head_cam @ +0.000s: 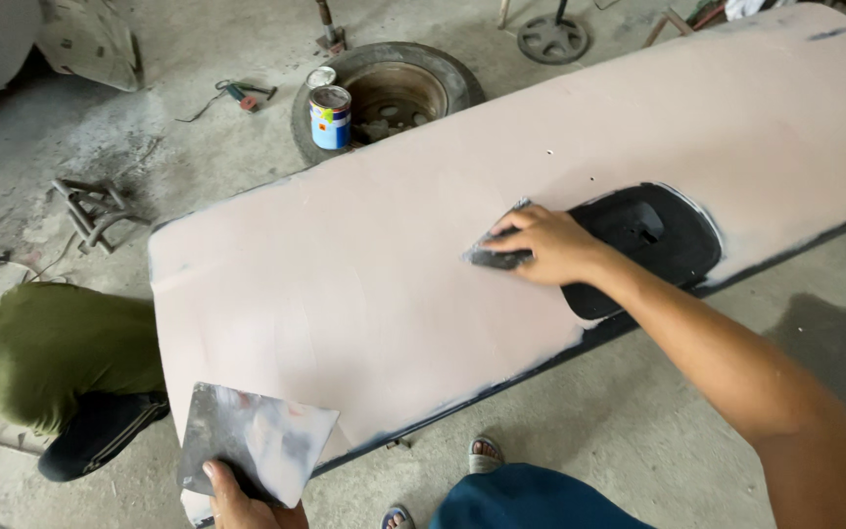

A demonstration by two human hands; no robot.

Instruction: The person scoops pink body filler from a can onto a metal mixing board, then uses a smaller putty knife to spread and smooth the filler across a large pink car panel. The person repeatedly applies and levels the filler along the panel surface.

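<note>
Spreading filler across a pale panel with a small dark spreader.

We are reaching our right hand out over the big pinkish car panel, arm extended from the near right, wrist bent down, fingers pinching a small dark spreader pressed flat on the matte, chalky surface just left of the black moulded handle recess. Our left hand is sitting low at the near left edge, thumb and fingers gripping a square metal mixing plate, smeared grey and pinkish. On the rough, dusty concrete floor a person in a green shirt is crouching at the left; far off, a paint tin is resting against an old tyre.
</note>
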